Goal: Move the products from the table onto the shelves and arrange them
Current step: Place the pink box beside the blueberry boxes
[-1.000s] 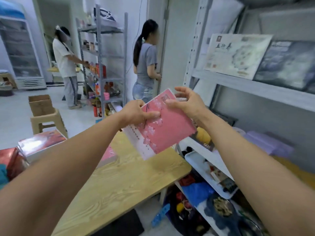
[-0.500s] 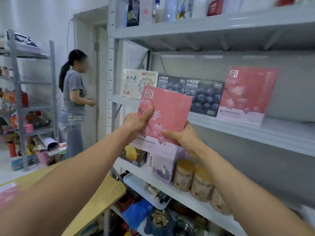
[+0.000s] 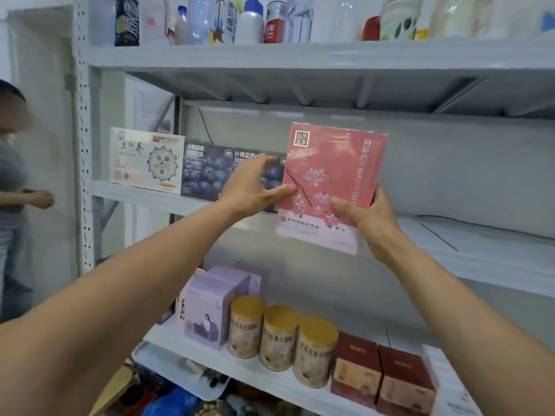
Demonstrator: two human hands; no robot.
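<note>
An upright pink box with a blossom print [image 3: 327, 163] is held at the front of the middle shelf [image 3: 480, 250]. My right hand [image 3: 366, 220] grips its lower right corner. My left hand [image 3: 252, 187] has its fingers spread, with only the thumb against the box's left edge. The rim of a second pink box shows just behind the held one at its right side. Left of it on the same shelf stand dark blueberry boxes [image 3: 207, 172] and a white box [image 3: 144, 159].
The middle shelf is bare to the right of the pink box. Purple boxes [image 3: 210, 307], three round cans [image 3: 279, 334] and dark red boxes [image 3: 381, 376] fill the lower shelf. Bottles [image 3: 249, 22] line the top shelf. A person [image 3: 12, 181] stands at the left.
The pink box has moved right and up, to in front of the pink box on the shelf. My left hand has loosened from gripping its edge to spread fingers. My view has turned toward the shelves.
</note>
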